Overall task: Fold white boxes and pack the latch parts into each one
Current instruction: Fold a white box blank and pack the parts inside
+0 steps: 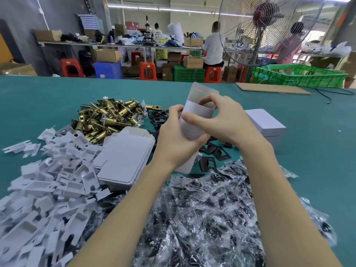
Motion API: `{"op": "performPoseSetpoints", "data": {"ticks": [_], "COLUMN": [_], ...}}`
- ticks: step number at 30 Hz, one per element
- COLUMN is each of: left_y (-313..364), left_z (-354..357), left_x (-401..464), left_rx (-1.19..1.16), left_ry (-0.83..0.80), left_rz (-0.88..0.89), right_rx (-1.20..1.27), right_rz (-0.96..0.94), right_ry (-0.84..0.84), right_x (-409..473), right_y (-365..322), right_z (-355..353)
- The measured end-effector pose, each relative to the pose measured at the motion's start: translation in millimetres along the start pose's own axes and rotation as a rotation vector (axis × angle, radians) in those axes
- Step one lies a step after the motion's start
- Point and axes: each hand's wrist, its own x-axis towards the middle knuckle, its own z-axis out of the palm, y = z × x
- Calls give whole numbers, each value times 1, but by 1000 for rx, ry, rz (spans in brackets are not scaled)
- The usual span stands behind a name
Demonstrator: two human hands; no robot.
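Box (194, 120) is being folded above the green table (38, 105), left hand (177, 137) gripping its side, right hand (225, 120) pinching its open top; nothing looks packed yet, one finished box (265, 122) lying nearby.

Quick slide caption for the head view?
Both hands fold a white box above heaped latch parts.
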Motion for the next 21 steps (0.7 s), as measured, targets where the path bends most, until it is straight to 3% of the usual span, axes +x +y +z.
{"op": "performPoseSetpoints", "data": {"ticks": [6, 15, 21], "left_y": [-3, -4, -5], "left_z": [-4, -3, -6], "left_x": [4, 5, 4], "left_rx": [-160, -285, -313], "left_ry": [-57, -162, -109], "left_rz": [-45, -89, -126], "right_rx": [420, 474, 442], "right_rz": [-7, -71, -94], "right_ry": [-45, 15, 74], "right_x": [-2, -1, 0], "right_y": [17, 17, 13], "right_z": [-9, -6, -3]}}
